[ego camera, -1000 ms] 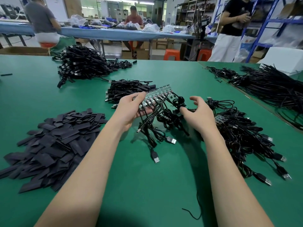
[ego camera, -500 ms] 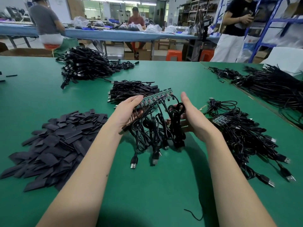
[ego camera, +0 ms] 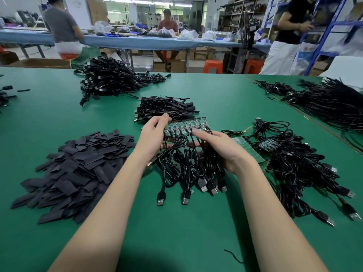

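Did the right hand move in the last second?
Yes. The right hand has shifted left, away from the cable pile on the right, and its fingers now rest on the circuit board strip.

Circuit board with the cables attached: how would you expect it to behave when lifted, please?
The circuit board probably stays stiff: it sits straight in the grip of the left hand. Its cables look floppy, drooping in loops to the table, so they would likely dangle and snag. It looks thin, so perhaps breakable.
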A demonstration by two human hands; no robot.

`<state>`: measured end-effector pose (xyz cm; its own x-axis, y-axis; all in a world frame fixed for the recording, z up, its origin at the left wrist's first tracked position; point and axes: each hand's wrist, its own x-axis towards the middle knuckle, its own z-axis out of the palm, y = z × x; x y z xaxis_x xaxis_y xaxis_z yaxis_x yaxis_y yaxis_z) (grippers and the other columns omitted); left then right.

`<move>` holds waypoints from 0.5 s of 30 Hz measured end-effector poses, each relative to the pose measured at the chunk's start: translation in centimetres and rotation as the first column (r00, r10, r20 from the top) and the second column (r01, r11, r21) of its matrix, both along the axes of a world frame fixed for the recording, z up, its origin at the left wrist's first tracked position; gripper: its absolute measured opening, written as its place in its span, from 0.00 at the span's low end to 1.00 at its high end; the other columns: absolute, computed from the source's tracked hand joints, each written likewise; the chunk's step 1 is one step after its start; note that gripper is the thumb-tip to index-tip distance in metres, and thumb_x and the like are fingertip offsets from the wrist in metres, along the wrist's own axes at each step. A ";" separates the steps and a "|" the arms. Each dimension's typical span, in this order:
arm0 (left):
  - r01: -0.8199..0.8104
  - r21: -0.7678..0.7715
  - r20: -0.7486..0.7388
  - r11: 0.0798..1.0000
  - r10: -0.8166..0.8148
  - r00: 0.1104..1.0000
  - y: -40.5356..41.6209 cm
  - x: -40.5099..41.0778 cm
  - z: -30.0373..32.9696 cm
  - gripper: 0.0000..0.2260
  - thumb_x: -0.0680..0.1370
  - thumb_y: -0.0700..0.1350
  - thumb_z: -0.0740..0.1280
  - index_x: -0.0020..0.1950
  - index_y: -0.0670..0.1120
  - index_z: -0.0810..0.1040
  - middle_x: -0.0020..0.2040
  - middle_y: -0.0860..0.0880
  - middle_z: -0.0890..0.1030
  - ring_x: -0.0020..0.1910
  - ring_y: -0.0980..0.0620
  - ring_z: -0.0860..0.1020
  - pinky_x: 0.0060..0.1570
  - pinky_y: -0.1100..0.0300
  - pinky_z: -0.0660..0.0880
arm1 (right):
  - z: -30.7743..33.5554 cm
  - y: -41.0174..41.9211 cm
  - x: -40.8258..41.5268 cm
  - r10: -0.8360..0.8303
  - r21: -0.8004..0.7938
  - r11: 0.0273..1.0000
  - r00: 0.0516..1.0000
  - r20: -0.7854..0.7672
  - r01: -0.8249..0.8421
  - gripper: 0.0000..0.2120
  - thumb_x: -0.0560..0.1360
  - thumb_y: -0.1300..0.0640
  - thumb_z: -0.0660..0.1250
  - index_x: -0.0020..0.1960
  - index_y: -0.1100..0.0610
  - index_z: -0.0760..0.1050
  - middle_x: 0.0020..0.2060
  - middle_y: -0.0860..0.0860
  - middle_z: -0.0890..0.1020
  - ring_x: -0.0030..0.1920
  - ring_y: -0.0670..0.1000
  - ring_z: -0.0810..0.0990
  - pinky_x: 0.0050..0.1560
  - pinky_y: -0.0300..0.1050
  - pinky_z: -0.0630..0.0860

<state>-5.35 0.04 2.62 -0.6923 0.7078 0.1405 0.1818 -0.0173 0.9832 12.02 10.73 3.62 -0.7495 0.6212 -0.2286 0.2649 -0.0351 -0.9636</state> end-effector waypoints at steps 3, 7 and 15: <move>-0.031 -0.051 0.026 0.998 0.033 0.999 -0.3 -0.4 0.0 0.20 0.84 0.61 0.54 0.54 0.52 0.82 0.62 0.49 0.81 0.67 0.45 0.75 0.68 0.41 0.71 | -0.2 -0.6 -0.5 0.075 -0.163 0.983 0.994 -0.085 -0.088 0.17 0.75 0.53 0.75 0.59 0.60 0.78 0.52 0.58 0.87 0.34 0.49 0.83 0.35 0.44 0.81; -0.038 -0.094 -0.102 0.995 0.028 0.994 -1.1 -2.0 0.4 0.18 0.85 0.59 0.54 0.55 0.51 0.79 0.50 0.55 0.85 0.54 0.59 0.79 0.54 0.61 0.69 | 0.1 -0.6 0.1 0.188 -0.234 0.950 0.977 -0.101 -0.207 0.09 0.75 0.58 0.73 0.53 0.62 0.82 0.46 0.56 0.87 0.34 0.49 0.84 0.33 0.42 0.81; -0.119 -0.304 -0.488 0.945 -0.047 0.872 -2.1 -1.4 2.7 0.25 0.83 0.62 0.53 0.38 0.50 0.81 0.33 0.53 0.84 0.34 0.57 0.81 0.44 0.58 0.75 | -0.3 -3.0 -1.5 0.407 -0.246 0.877 0.910 -0.079 -0.413 0.05 0.74 0.59 0.72 0.41 0.55 0.87 0.43 0.54 0.87 0.34 0.49 0.84 0.37 0.42 0.83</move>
